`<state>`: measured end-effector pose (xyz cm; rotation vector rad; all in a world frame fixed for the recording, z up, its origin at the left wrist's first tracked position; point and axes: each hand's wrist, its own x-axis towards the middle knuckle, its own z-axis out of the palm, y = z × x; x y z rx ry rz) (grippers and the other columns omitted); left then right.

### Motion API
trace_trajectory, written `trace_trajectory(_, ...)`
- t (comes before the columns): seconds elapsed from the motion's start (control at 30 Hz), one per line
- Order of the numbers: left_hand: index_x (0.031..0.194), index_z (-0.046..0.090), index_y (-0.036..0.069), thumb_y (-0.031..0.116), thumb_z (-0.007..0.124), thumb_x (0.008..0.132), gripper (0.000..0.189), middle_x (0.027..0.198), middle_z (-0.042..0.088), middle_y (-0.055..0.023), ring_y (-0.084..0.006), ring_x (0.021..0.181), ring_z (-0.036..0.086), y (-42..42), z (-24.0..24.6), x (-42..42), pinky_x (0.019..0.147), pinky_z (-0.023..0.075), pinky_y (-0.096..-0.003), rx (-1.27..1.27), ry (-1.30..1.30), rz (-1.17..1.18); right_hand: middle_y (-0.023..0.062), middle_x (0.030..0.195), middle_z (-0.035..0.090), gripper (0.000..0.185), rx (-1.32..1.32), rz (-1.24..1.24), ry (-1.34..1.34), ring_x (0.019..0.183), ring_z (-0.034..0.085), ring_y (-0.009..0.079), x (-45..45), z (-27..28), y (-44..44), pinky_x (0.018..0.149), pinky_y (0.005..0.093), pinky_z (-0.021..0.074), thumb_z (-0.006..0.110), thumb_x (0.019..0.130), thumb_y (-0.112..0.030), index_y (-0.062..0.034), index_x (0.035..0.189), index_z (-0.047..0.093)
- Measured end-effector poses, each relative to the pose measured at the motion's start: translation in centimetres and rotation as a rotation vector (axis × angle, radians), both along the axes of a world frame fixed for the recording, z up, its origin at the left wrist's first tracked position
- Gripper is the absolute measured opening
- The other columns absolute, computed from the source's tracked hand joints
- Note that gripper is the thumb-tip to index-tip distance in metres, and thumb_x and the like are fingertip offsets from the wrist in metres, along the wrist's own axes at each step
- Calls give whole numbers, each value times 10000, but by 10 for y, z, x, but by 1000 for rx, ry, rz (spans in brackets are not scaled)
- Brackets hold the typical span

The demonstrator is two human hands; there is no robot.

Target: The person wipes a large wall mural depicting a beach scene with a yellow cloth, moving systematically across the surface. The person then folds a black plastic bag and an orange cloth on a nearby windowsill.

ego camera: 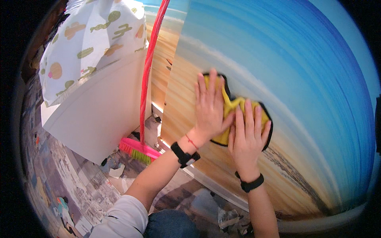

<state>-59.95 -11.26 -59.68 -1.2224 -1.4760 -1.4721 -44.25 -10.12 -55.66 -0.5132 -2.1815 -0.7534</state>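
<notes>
A yellow cloth with black edging (221,138) lies bunched against a wall covering printed with a beach and sea (256,56). Flat on the cloth's left part, my left hand (209,110) presses it to the printed surface, fingers pointing up. My right hand (247,136) presses the cloth's lower right part, fingers slightly spread. A fold rises between the two hands. Both palms face the wall, so they and some of the cloth beneath are hidden. Each wrist wears a black band, and the left also has a thin red string.
To the left, a red-handled broom (146,77) stands with its pink head (138,148) on the floor. Beside it is a white panel (98,119) under a cactus-print fabric (98,38). Torn scraps (117,171) litter the patterned floor (89,190). A pale baseboard (214,190) edges the wall.
</notes>
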Motion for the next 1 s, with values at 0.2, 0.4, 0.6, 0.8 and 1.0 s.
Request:
trace_trajectory(0.2, 1491, 266, -106, 332, 604, 910, 802, 1610, 138, -295, -547, 1470, 94, -15, -42, -23, 1177, 126, -618, 9, -131, 18, 2, 1544, 450, 430, -1, 56, -159, 1422, 406, 177, -29, -28, -10, 1117, 436, 326, 545, 945, -223, -154, 1368, 594)
trace_trajectory(0.4, 1510, 253, -70, 316, 556, 956, 740, 1621, 84, -295, -521, 1489, 39, -36, -119, 35, 1172, 43, -643, -108, -401, -145, 24, 1550, 439, 475, -157, 89, -359, 1427, 397, 203, 2, -88, -22, 1118, 497, 329, 571, 909, -192, -129, 1380, 580)
trace_trajectory(0.6, 1493, 325, -49, 299, 532, 971, 661, 1629, 121, -266, -527, 1487, 55, -14, -33, 8, 1181, 73, -625, -41, -151, -27, 20, 1535, 462, 443, -42, -3, -38, 1436, 390, 218, -19, -30, -12, 1188, 518, 168, 540, 931, -167, -130, 1368, 597)
trace_trajectory(0.8, 1520, 276, -47, 388, 553, 952, 768, 1630, 156, -238, -517, 1487, 72, -19, -25, -52, 1201, 96, -575, 68, -186, 20, 5, 1560, 433, 402, -47, 52, -110, 1460, 359, 190, -69, -24, -13, 1178, 492, 218, 530, 950, -198, -134, 1338, 610)
trace_trajectory(1.0, 1558, 75, -27, 375, 557, 985, 850, 1631, 39, -267, -481, 1501, 12, -35, -172, -40, 1212, 91, -535, -75, -536, 9, 0, 1616, 317, 563, -165, 157, -465, 1477, 308, 163, -66, -118, -27, 1113, 333, 375, 491, 934, -181, -75, 1484, 441)
